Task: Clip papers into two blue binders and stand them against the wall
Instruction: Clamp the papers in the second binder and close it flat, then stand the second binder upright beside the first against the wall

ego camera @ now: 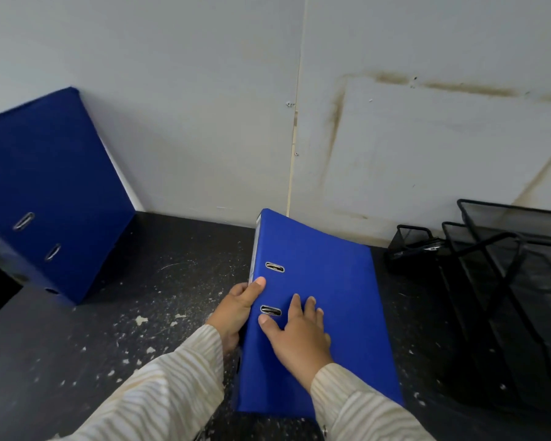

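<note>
Long sleeves of cream cloth with thin wavy tan stripes cover both arms. The left sleeve [159,386] and right sleeve [363,405] end at the wrists, leaving the left hand [236,310] and right hand [299,337] bare. What may be a small metal button [324,428] sits at the right sleeve's edge.

Centre binder [331,275] closed; left binder [54,186] upright

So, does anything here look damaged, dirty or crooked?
Yes. The wall carries brown streaks, like old stains, on its right part. The dark desk top is chipped, with pale flecks scattered over it. The left binder leans tilted at the wall, and the held binder is not yet upright.
</note>
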`<state>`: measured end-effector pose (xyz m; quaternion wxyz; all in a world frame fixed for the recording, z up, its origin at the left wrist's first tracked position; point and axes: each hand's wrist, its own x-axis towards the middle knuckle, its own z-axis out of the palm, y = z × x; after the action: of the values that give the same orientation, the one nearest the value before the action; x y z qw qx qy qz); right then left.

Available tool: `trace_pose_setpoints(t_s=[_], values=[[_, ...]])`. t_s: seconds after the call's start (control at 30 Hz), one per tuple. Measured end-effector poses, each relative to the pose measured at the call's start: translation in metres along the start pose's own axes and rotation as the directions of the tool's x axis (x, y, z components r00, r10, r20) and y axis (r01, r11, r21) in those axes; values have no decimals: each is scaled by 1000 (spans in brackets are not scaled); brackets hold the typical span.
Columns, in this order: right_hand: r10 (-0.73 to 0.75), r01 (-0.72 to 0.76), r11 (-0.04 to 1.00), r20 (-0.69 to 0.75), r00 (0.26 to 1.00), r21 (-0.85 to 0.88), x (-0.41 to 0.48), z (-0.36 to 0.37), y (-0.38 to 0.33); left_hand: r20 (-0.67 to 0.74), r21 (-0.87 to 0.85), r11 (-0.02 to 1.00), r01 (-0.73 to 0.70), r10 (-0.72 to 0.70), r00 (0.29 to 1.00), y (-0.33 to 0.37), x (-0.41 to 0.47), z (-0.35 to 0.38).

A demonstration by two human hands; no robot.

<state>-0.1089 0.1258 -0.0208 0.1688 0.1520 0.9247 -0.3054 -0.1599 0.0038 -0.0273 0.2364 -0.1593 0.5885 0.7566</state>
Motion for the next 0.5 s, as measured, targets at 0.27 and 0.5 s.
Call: trace_pose_setpoints(t_s=[0.27, 0.5], values=[[-47, 53, 998, -153, 987, 36, -36, 4, -16, 250, 23, 999, -49, 41, 967, 14, -36, -15], [-69, 104, 988, -270, 960, 118, -67, 25, -25, 364, 53, 995, -89, 63, 929, 15, -61, -36]])
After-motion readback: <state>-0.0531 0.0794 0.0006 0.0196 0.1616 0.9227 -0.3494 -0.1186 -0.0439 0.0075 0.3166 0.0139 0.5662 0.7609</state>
